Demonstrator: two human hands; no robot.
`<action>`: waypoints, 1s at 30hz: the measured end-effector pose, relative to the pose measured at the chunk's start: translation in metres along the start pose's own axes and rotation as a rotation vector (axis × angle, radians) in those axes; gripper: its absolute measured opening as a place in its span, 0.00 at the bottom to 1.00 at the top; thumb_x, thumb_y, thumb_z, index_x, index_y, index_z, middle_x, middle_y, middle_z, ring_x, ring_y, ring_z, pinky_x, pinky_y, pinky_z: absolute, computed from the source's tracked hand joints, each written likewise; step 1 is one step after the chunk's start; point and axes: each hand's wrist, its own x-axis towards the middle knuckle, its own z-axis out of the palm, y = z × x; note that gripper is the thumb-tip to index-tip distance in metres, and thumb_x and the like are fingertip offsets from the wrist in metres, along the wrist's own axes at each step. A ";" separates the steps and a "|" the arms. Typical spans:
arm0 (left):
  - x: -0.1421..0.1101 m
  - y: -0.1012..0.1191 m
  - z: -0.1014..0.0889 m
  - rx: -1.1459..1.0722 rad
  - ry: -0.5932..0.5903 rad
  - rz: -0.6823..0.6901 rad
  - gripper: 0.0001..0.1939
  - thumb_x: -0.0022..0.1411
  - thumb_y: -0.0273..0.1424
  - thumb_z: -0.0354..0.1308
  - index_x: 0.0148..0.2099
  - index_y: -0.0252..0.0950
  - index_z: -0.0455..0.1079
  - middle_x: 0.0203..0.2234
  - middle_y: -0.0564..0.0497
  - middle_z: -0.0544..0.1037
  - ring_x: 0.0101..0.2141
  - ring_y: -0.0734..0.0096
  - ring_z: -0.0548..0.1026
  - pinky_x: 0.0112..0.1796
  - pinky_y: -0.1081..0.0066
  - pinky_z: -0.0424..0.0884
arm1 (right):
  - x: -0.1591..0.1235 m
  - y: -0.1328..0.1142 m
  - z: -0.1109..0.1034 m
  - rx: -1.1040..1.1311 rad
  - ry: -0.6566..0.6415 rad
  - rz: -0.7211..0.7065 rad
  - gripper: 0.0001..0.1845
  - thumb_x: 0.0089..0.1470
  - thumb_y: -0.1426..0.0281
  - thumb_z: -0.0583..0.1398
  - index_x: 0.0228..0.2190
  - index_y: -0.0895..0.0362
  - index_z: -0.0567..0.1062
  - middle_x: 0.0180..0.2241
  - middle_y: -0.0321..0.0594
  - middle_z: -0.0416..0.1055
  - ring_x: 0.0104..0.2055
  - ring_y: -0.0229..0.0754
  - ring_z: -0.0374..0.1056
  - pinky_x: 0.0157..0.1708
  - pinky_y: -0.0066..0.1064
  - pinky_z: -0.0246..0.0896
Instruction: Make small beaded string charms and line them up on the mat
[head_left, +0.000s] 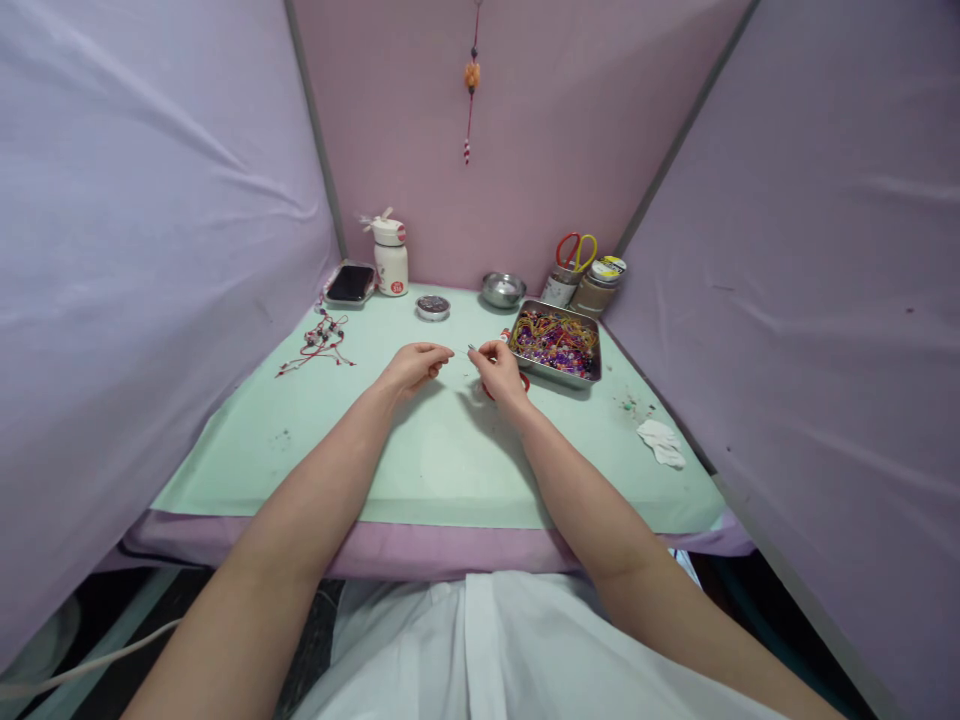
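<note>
Over the middle of the table, my left hand (417, 369) is closed in a pinch, thumb against forefinger. A fine pale thread (460, 352) runs faintly from its fingertips to my right hand (499, 374), which pinches the other end. A small dark spot shows at the right fingertips, too small to name. Beneath the right hand lie red-handled scissors (526, 383), mostly covered by it. Just beyond that hand stands a metal tray (556, 377) full of colourful beaded strings (553, 340).
Along the back stand a phone (351, 283), a white bottle (391, 268), a small round container (433, 308), a metal bowl (503, 290), a holder (559, 287) with scissors, and a jar (596, 288). Red beaded cords (319, 340) lie left, a crumpled white cloth (661, 443) right.
</note>
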 end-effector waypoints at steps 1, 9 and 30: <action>0.001 0.000 -0.001 0.007 0.016 0.007 0.10 0.43 0.34 0.64 0.26 0.33 0.72 0.20 0.53 0.70 0.21 0.79 0.63 0.24 0.74 0.58 | -0.002 -0.001 0.001 -0.012 0.001 -0.002 0.13 0.46 0.61 0.60 0.30 0.55 0.63 0.27 0.33 0.63 0.27 0.36 0.59 0.29 0.28 0.56; 0.005 -0.006 -0.005 0.203 0.127 0.111 0.10 0.45 0.37 0.62 0.26 0.34 0.72 0.18 0.54 0.69 0.20 0.76 0.62 0.25 0.72 0.57 | -0.008 -0.002 0.002 -0.201 -0.108 -0.194 0.04 0.50 0.71 0.55 0.28 0.56 0.71 0.29 0.36 0.69 0.31 0.39 0.63 0.36 0.31 0.58; 0.003 -0.004 -0.004 0.472 -0.154 0.408 0.10 0.52 0.36 0.57 0.31 0.35 0.76 0.28 0.50 0.79 0.31 0.69 0.72 0.35 0.71 0.65 | -0.003 -0.002 -0.002 0.069 -0.163 -0.031 0.10 0.53 0.61 0.57 0.29 0.55 0.69 0.22 0.35 0.73 0.26 0.38 0.68 0.31 0.29 0.61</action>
